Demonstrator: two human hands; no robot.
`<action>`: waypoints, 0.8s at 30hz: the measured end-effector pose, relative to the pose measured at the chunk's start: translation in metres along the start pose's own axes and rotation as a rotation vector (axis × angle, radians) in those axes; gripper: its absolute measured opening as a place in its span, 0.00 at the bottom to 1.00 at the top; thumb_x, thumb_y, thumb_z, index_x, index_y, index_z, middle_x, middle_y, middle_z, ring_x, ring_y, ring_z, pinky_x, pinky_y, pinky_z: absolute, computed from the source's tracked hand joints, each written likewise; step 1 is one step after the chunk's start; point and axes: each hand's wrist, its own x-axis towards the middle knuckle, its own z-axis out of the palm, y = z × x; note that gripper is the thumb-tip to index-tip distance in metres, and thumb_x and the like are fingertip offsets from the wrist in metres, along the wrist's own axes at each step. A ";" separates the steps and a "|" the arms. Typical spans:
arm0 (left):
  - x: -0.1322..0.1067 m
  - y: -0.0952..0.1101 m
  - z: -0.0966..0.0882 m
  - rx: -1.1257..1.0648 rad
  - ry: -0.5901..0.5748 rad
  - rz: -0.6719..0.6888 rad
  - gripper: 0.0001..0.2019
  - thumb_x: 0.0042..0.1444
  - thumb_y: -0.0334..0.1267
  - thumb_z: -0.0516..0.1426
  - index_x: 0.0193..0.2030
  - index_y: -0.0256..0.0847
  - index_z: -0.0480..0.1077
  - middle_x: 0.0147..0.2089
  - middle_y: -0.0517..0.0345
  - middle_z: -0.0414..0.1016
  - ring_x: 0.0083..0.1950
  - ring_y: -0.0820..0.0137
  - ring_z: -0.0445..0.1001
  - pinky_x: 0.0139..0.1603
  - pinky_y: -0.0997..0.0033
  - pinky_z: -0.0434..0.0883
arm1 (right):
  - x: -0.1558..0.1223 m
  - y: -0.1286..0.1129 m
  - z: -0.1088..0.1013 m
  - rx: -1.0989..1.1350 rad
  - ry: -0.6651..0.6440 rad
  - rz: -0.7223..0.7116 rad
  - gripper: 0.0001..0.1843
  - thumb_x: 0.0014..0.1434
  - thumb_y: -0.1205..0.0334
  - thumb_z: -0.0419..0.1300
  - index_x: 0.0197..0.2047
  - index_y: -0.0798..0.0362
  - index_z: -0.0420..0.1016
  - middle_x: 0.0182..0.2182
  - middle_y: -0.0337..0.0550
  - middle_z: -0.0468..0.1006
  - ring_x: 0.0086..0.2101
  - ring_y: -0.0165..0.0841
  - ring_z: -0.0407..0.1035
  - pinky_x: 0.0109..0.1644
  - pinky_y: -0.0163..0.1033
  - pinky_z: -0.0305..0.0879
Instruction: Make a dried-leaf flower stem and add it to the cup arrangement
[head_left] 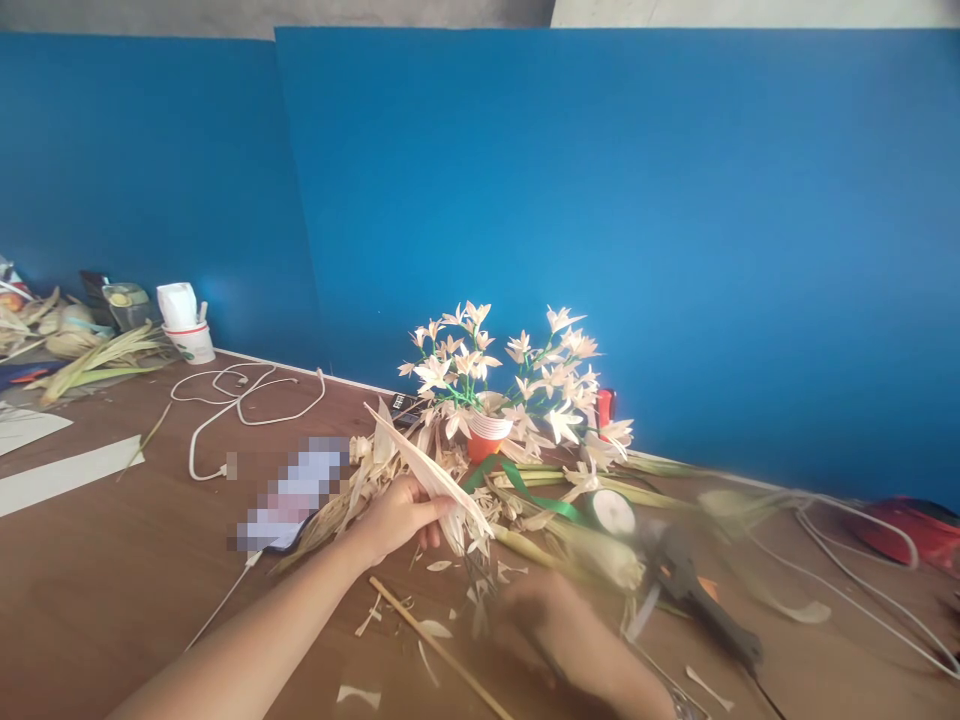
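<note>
My left hand [405, 515] pinches a long, pale dried corn husk [427, 465] between thumb and fingers, its pointed end up to the left. My right hand [551, 625], smeared by motion, is closed on what look like dark-handled scissors; the thin blades are blurred just below the husk. Behind the hands, white husk flowers [472, 365] on green stems rise from an orange and white cup [489, 437]. Loose husks and small cut scraps [435, 628] lie under and around both hands.
A black glue gun [705, 600] lies right, beside a roll of green ribbon [613, 512]. A thin stick [435, 645] lies in front. Left are a phone [296, 500], a white cable [240, 395] and paper cups [187, 335]. A blue partition [600, 180] stands behind.
</note>
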 end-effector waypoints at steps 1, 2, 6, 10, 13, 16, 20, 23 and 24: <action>0.000 -0.001 0.001 -0.002 0.000 0.001 0.11 0.47 0.44 0.63 0.28 0.37 0.73 0.18 0.64 0.69 0.19 0.72 0.69 0.18 0.76 0.63 | 0.000 0.000 0.000 0.001 -0.005 -0.003 0.14 0.51 0.57 0.55 0.19 0.56 0.70 0.14 0.34 0.62 0.18 0.24 0.54 0.19 0.29 0.48; 0.000 -0.001 0.001 -0.003 -0.001 0.003 0.11 0.46 0.44 0.63 0.28 0.37 0.73 0.17 0.64 0.69 0.19 0.72 0.69 0.18 0.76 0.64 | 0.000 0.001 0.000 0.000 -0.009 -0.006 0.14 0.51 0.57 0.56 0.19 0.56 0.69 0.15 0.34 0.62 0.18 0.24 0.54 0.19 0.29 0.48; 0.000 -0.001 0.002 -0.008 -0.013 0.005 0.11 0.47 0.44 0.63 0.28 0.37 0.73 0.17 0.64 0.69 0.19 0.72 0.70 0.19 0.76 0.64 | 0.001 0.003 0.000 -0.020 0.001 -0.018 0.14 0.51 0.58 0.54 0.20 0.56 0.71 0.15 0.34 0.62 0.19 0.25 0.54 0.21 0.30 0.49; -0.001 0.000 0.002 -0.009 -0.002 0.000 0.10 0.47 0.43 0.62 0.28 0.38 0.73 0.17 0.64 0.69 0.19 0.72 0.70 0.19 0.76 0.65 | 0.001 0.004 -0.002 -0.041 0.007 -0.045 0.13 0.50 0.59 0.55 0.22 0.57 0.74 0.17 0.35 0.63 0.21 0.25 0.55 0.23 0.30 0.52; -0.001 0.000 0.002 -0.009 0.005 0.004 0.10 0.47 0.43 0.62 0.27 0.38 0.73 0.17 0.65 0.68 0.19 0.72 0.70 0.19 0.76 0.64 | 0.001 0.004 -0.003 -0.056 0.025 -0.054 0.11 0.48 0.60 0.56 0.23 0.57 0.75 0.18 0.36 0.64 0.22 0.26 0.55 0.26 0.30 0.53; 0.000 0.000 0.001 -0.007 -0.002 0.010 0.10 0.47 0.43 0.62 0.27 0.38 0.73 0.17 0.64 0.69 0.19 0.72 0.70 0.19 0.76 0.65 | 0.001 0.006 -0.003 -0.030 0.024 -0.035 0.08 0.48 0.63 0.55 0.20 0.56 0.70 0.17 0.35 0.60 0.21 0.25 0.52 0.24 0.31 0.50; 0.000 -0.001 0.000 -0.009 -0.010 0.018 0.10 0.47 0.43 0.63 0.28 0.37 0.74 0.17 0.63 0.70 0.19 0.72 0.70 0.19 0.75 0.65 | 0.002 0.010 -0.001 -0.018 0.023 -0.020 0.09 0.48 0.69 0.53 0.18 0.54 0.62 0.17 0.34 0.57 0.20 0.25 0.48 0.24 0.32 0.45; 0.000 0.000 0.000 -0.015 -0.005 0.020 0.10 0.47 0.43 0.63 0.26 0.38 0.73 0.17 0.64 0.69 0.19 0.72 0.69 0.19 0.75 0.65 | 0.001 0.012 -0.001 -0.033 0.048 -0.022 0.09 0.47 0.71 0.52 0.18 0.53 0.61 0.17 0.34 0.57 0.20 0.25 0.48 0.24 0.33 0.45; 0.000 -0.001 0.000 -0.018 -0.001 0.021 0.09 0.47 0.42 0.63 0.26 0.38 0.73 0.17 0.64 0.69 0.19 0.72 0.69 0.19 0.75 0.65 | 0.001 0.012 0.000 -0.034 0.054 -0.024 0.09 0.47 0.72 0.51 0.18 0.53 0.61 0.17 0.34 0.57 0.20 0.25 0.48 0.24 0.33 0.45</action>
